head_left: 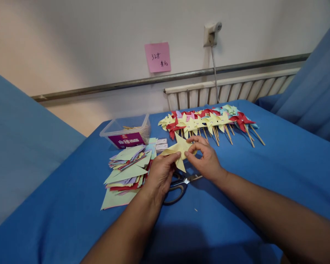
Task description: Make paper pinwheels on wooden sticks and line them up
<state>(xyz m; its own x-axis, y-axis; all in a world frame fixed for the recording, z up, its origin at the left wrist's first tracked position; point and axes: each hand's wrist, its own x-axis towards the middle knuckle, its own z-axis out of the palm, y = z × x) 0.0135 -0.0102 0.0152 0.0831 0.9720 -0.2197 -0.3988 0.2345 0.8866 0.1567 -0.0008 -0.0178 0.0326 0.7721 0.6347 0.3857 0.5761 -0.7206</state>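
Yellow paper, cut and folded into a pinwheel point(180, 146), is held up over a blue-covered table point(266, 194) by a person's two bare hands. The left hand point(161, 172) grips its lower left side, thumb laid across the front, while the thumb and forefinger of the right hand point(205, 159) pinch its right side. Dark-handled scissors point(186, 180) lie on the cloth just below, their blades pointing toward the right hand and the handles partly hidden by the left. Beside the left hand rises an uneven pile of coloured paper point(129, 172); behind it stands a clear plastic tub point(145, 132) with a purple label, sticks point(130, 128) inside. Near the tub sit small pale boxes point(161, 145). At the table's far side, stick-mounted pinwheels point(200, 123) in yellow, red, pink and blue lie massed together before a white radiator point(233, 88). A pink note point(158, 57) hangs on the wall above.
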